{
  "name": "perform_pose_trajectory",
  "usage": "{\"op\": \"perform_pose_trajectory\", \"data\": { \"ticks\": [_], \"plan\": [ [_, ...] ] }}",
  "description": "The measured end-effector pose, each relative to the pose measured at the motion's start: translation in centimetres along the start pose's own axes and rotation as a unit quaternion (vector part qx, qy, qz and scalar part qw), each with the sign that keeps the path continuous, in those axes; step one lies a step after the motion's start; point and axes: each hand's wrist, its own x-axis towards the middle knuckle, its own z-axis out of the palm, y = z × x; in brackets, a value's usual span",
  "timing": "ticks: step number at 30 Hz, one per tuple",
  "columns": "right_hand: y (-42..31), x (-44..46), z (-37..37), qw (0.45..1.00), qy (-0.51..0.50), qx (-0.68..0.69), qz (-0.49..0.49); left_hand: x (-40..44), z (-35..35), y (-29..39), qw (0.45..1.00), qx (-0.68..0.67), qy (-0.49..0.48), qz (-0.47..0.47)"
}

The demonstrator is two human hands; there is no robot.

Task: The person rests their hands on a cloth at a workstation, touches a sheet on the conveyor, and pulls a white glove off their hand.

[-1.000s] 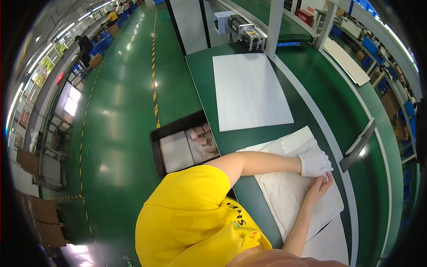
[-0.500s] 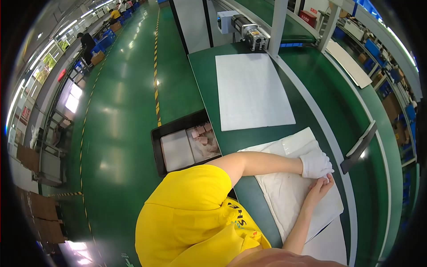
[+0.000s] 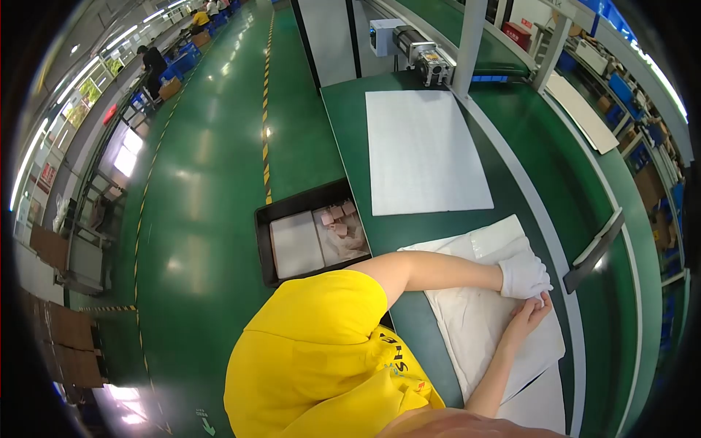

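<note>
With right hand (image 3: 527, 314) narrowed on fingertips of white glove (image 3: 518, 277), pinch fabric only; relax curled left hand (image 3: 531, 273) over white sheeting (image 3: 471, 317); cannot tell its grip

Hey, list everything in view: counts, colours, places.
Worktop: one, green, centre.
Board: one, white, worktop's far part.
Creased sheeting: layers uncountable, white, under hands.
Bin: one, black, beside worktop.
Panel: one, grey, in bin.
Small pieces: several, pinkish, in bin.
Motor: one, black and silver, far end.
Plate: one, dark, right-hand rail.
Cartons: several, brown, lower left.
Co-workers: several, mixed clothing, upper left.
Left hand: one, white-gloved, over sheeting.
Right hand: one, bare, meeting the left.
</note>
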Motion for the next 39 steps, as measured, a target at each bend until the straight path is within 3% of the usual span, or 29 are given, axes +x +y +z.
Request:
{"op": "perform_pose_trajectory", "data": {
  "ticks": [39],
  "plan": [
    [0.5, 0.1, -0.1, 1.000, 0.014, -0.024, -0.005, -0.1, 1.0, 0.0, 1.000, -0.008, 0.024, 0.007]
  ]
}}
